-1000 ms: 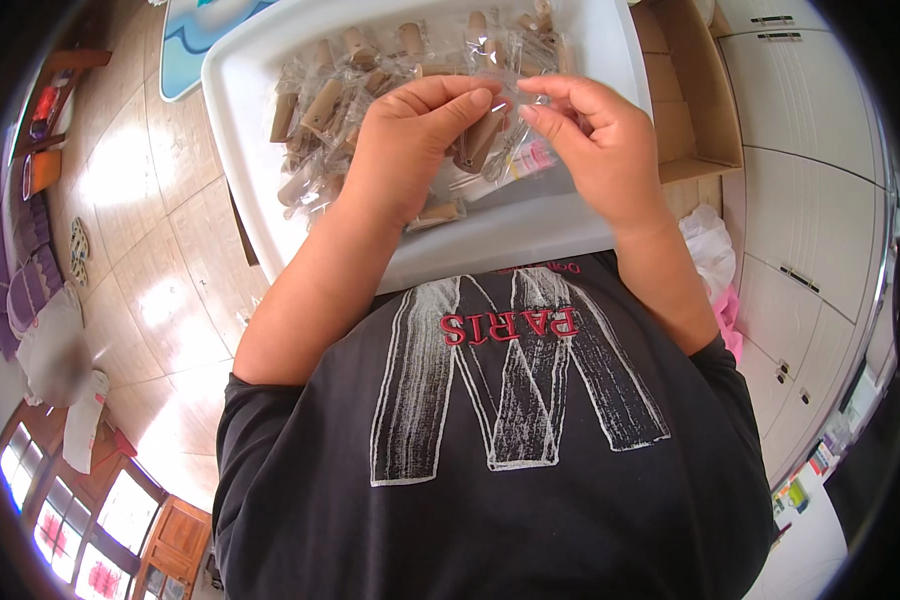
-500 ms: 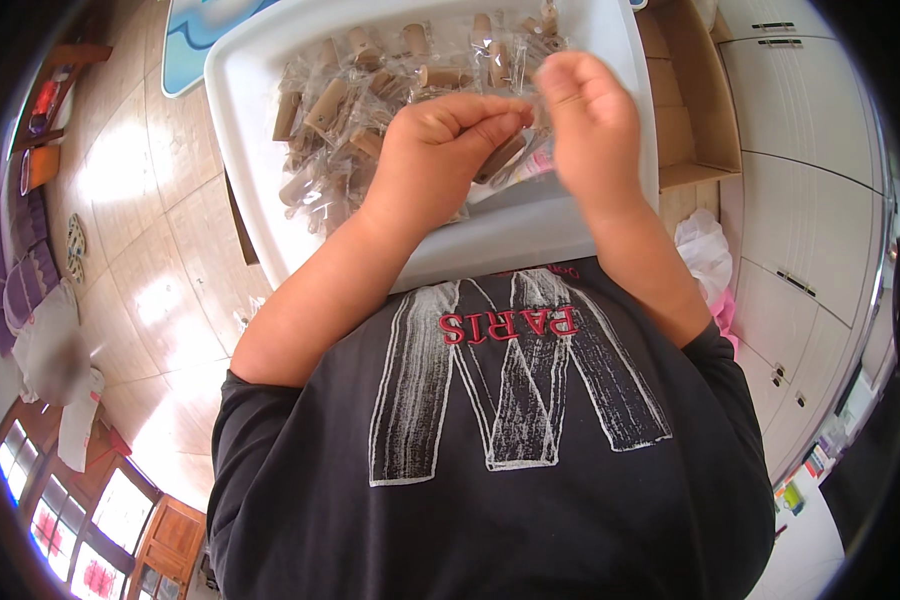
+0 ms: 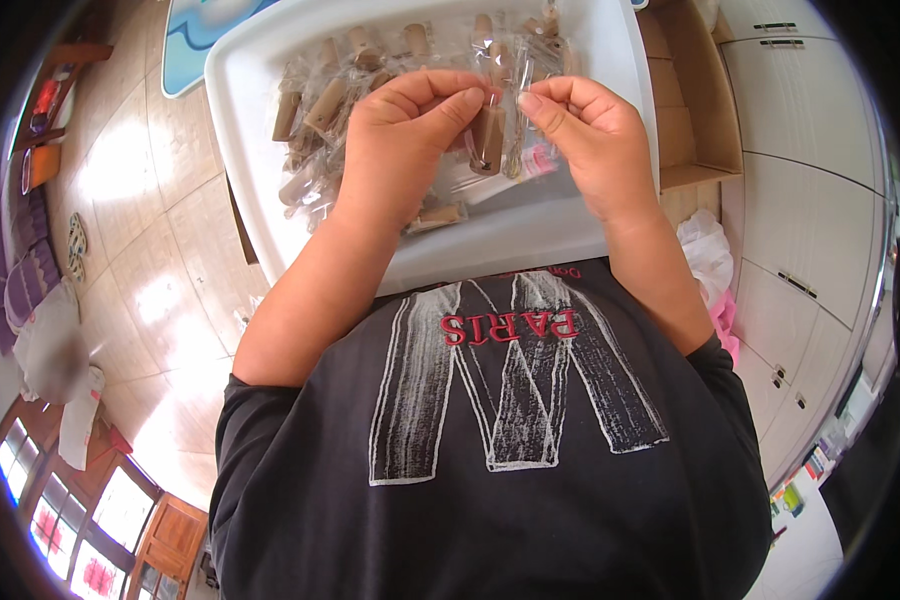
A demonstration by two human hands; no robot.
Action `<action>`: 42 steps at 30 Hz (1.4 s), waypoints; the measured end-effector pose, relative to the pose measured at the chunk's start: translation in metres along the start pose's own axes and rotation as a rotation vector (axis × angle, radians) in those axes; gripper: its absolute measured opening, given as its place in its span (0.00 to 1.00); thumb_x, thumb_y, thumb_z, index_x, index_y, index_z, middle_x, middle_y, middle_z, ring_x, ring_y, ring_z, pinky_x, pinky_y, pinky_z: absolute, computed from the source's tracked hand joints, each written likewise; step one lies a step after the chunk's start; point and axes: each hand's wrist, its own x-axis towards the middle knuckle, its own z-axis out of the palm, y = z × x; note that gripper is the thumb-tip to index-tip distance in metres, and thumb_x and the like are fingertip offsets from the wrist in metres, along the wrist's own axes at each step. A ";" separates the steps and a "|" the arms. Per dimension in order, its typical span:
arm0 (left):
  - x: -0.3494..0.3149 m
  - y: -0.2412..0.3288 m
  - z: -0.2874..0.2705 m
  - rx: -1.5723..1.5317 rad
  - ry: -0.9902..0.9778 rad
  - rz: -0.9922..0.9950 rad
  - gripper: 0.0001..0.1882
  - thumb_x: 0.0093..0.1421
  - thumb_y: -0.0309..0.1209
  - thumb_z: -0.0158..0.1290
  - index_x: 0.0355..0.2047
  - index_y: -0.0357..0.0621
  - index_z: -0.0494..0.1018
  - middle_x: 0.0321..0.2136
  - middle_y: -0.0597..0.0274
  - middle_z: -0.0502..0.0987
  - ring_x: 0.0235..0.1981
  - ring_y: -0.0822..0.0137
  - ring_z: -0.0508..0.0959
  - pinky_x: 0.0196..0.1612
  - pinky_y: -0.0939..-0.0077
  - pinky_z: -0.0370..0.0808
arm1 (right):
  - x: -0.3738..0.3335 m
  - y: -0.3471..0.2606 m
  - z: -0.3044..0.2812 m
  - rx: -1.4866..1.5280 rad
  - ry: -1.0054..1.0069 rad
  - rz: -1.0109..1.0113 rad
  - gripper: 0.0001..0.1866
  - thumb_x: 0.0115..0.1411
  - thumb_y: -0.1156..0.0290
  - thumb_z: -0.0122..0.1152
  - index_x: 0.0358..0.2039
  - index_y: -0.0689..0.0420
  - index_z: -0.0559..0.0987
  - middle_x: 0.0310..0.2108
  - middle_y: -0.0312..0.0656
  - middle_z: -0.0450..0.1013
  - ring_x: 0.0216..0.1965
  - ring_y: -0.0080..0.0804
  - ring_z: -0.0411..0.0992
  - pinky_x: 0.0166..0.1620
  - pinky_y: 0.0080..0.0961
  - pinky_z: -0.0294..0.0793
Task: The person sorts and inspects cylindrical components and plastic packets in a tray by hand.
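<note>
My left hand [image 3: 395,140] pinches the top of a small clear plastic bag with a brown cylindrical piece [image 3: 486,145] in it, hanging upright over the white tub [image 3: 510,238]. Close beside it, my right hand [image 3: 600,135] is closed in a pinch on a narrow clear plastic strip [image 3: 513,140]. Whether this strip is part of the same bag I cannot tell. Beneath the hands, the tub holds many similar brown cylinders in clear bags [image 3: 325,105]. Nearer the tub's front wall lies another bagged brown cylinder [image 3: 436,217]. A pink-and-white packet [image 3: 538,162] lies behind the strip.
An open cardboard box [image 3: 690,110] stands against the tub's right side. White cabinets [image 3: 800,220] line the far right, with a white plastic bag [image 3: 705,250] on the floor before them. A blue patterned board [image 3: 195,45] lies beyond the tub's left corner.
My right hand has come down and left to pinch the clear strip. My left hand has shifted slightly left, and the bagged cylinder has swung from slanted to upright.
</note>
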 end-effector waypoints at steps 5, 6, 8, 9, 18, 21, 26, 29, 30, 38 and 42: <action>0.000 -0.002 0.000 -0.031 -0.019 -0.022 0.07 0.57 0.26 0.51 0.34 0.36 0.74 0.29 0.65 0.77 0.28 0.79 0.74 0.33 0.85 0.72 | 0.002 0.011 -0.004 0.055 -0.031 -0.036 0.06 0.55 0.71 0.57 0.28 0.61 0.74 0.20 0.26 0.66 0.20 0.09 0.57 0.21 0.10 0.55; 0.001 -0.003 -0.001 -0.012 -0.022 -0.025 0.07 0.57 0.26 0.51 0.34 0.36 0.74 0.30 0.65 0.77 0.29 0.78 0.74 0.33 0.84 0.73 | 0.002 0.012 -0.005 0.059 -0.028 -0.050 0.05 0.55 0.72 0.57 0.28 0.60 0.74 0.20 0.26 0.66 0.20 0.09 0.57 0.21 0.10 0.55; 0.001 -0.002 -0.001 0.006 -0.021 -0.027 0.06 0.57 0.26 0.51 0.34 0.37 0.73 0.30 0.65 0.77 0.29 0.78 0.74 0.34 0.83 0.74 | 0.000 0.010 -0.006 0.065 -0.029 -0.063 0.05 0.55 0.72 0.57 0.29 0.60 0.74 0.20 0.27 0.66 0.20 0.09 0.57 0.21 0.10 0.56; 0.000 -0.001 -0.001 -0.045 -0.033 -0.042 0.06 0.57 0.24 0.50 0.33 0.36 0.73 0.30 0.64 0.77 0.30 0.77 0.74 0.34 0.82 0.74 | -0.001 0.006 -0.007 0.102 -0.039 -0.010 0.05 0.55 0.72 0.57 0.29 0.60 0.74 0.20 0.27 0.66 0.20 0.10 0.58 0.22 0.10 0.56; 0.001 -0.008 -0.007 0.009 -0.097 0.056 0.08 0.56 0.18 0.44 0.29 0.37 0.73 0.29 0.64 0.76 0.31 0.76 0.75 0.35 0.81 0.75 | 0.002 -0.002 -0.019 0.342 -0.119 0.292 0.08 0.55 0.67 0.58 0.30 0.60 0.76 0.20 0.28 0.66 0.19 0.11 0.58 0.21 0.10 0.55; -0.001 -0.008 -0.006 0.097 -0.110 0.133 0.08 0.56 0.18 0.43 0.29 0.36 0.74 0.29 0.64 0.76 0.31 0.75 0.75 0.36 0.82 0.74 | 0.002 -0.001 -0.008 0.209 -0.112 0.192 0.09 0.54 0.67 0.60 0.29 0.60 0.77 0.19 0.28 0.67 0.19 0.10 0.58 0.21 0.10 0.55; -0.002 0.006 0.003 -0.167 -0.045 0.035 0.07 0.57 0.20 0.45 0.35 0.34 0.72 0.29 0.61 0.76 0.31 0.74 0.75 0.36 0.82 0.73 | 0.004 0.005 -0.006 0.030 -0.047 0.065 0.08 0.53 0.68 0.61 0.27 0.61 0.77 0.18 0.26 0.66 0.19 0.09 0.58 0.20 0.11 0.55; 0.006 -0.001 -0.004 0.153 -0.126 0.109 0.11 0.58 0.24 0.48 0.41 0.33 0.68 0.29 0.59 0.76 0.31 0.74 0.75 0.36 0.82 0.73 | 0.005 0.008 -0.004 0.034 -0.059 -0.021 0.08 0.53 0.68 0.61 0.27 0.61 0.77 0.16 0.25 0.66 0.18 0.09 0.57 0.19 0.11 0.54; 0.008 -0.001 -0.005 0.179 -0.098 0.085 0.12 0.58 0.26 0.50 0.41 0.33 0.68 0.28 0.59 0.76 0.31 0.74 0.75 0.35 0.82 0.73 | 0.004 0.007 -0.003 -0.017 -0.030 -0.046 0.08 0.53 0.68 0.61 0.27 0.61 0.77 0.17 0.25 0.66 0.17 0.09 0.57 0.19 0.11 0.54; 0.018 -0.014 -0.018 0.499 -0.005 0.189 0.10 0.54 0.31 0.55 0.33 0.37 0.72 0.26 0.61 0.77 0.27 0.72 0.76 0.30 0.78 0.73 | 0.012 -0.002 -0.068 0.208 0.341 -0.345 0.10 0.55 0.71 0.59 0.34 0.65 0.75 0.19 0.27 0.66 0.17 0.10 0.53 0.20 0.09 0.49; -0.001 -0.028 0.005 1.422 -0.340 0.338 0.15 0.47 0.36 0.58 0.32 0.41 0.71 0.27 0.58 0.75 0.29 0.60 0.77 0.30 0.69 0.74 | -0.002 -0.017 -0.073 0.196 0.410 -0.329 0.11 0.55 0.72 0.60 0.35 0.66 0.75 0.19 0.28 0.67 0.17 0.10 0.55 0.20 0.09 0.50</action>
